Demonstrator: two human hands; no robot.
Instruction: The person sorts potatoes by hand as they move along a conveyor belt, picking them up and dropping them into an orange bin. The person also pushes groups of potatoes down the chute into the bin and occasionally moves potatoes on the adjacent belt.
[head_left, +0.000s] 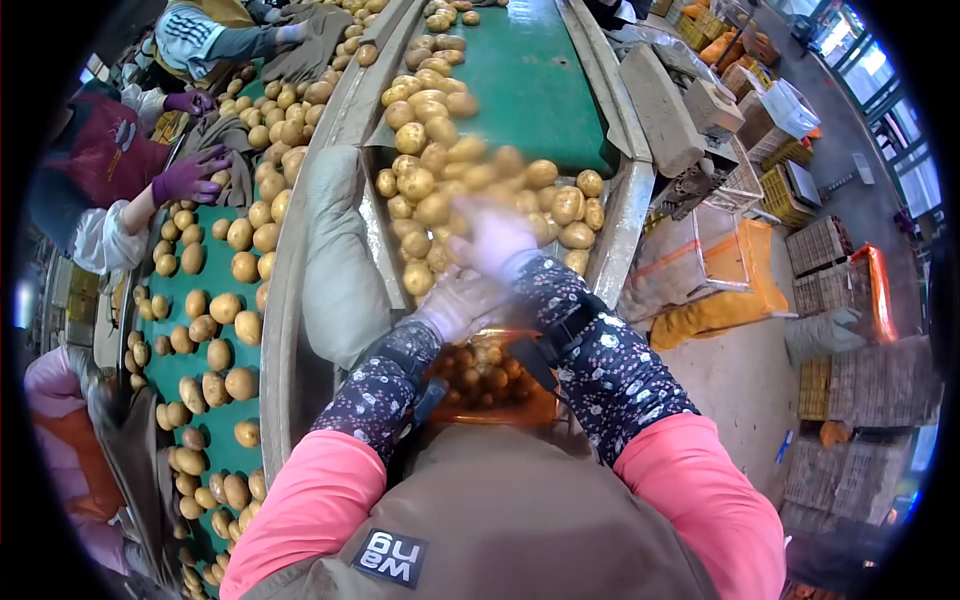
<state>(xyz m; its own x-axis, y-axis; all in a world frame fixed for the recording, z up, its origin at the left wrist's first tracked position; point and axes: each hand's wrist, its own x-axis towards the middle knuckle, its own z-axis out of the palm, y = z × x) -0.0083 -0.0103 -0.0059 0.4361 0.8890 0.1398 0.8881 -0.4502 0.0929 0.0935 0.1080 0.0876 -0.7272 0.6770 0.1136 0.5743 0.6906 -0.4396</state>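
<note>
The pale-gloved right hand (pixel 497 236) reaches over a heap of rounded yellow-brown potatoes (pixel 416 182) at the near end of the wide green conveyor belt (pixel 530 80); the pale-gloved left hand (pixel 465 300) is nearer and slightly left, by the heap's near edge; with the right blurred and the left's fingertips unclear, I cannot tell whether either's fingers grasp anything; nearer still, below the hands, an orange container (pixel 530 408) holds more potatoes.
</note>
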